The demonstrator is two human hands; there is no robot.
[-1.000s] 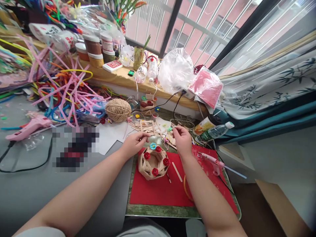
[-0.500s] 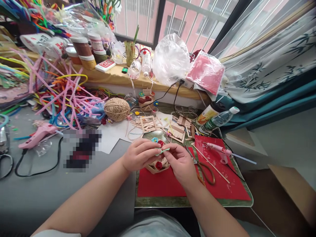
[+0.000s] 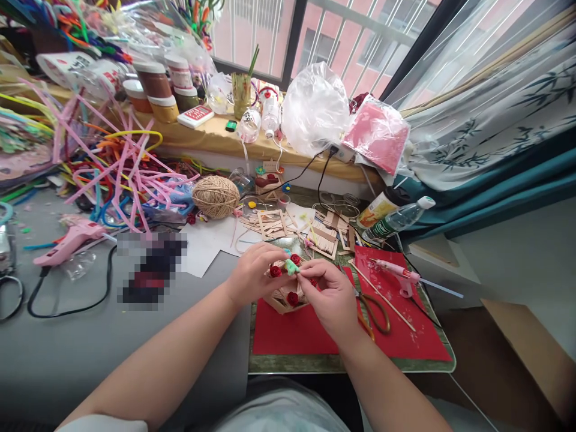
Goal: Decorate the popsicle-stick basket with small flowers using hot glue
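My left hand point(image 3: 252, 273) and my right hand point(image 3: 330, 297) meet over a small basket of wooden sticks point(image 3: 288, 294) studded with red roses. Between their fingertips they pinch a small pale green piece point(image 3: 291, 267), pressed at the basket's top edge. The basket stands on a red felt sheet point(image 3: 292, 333) and is largely hidden by both hands. Just right of my right hand lie scissors with brown handles point(image 3: 373, 312).
A pink glue gun point(image 3: 398, 275) and a thin stick lie on the red sheet at right. Loose wooden stick frames point(image 3: 274, 225), a twine ball point(image 3: 216, 197), a second glue gun point(image 3: 67, 240) with its cable and a heap of pipe cleaners point(image 3: 117, 168) crowd the left and back.
My hands drew back from the stick pile to the basket, bringing the green piece with them. It went from a stretched strip to a small bunched piece at the basket's rim.
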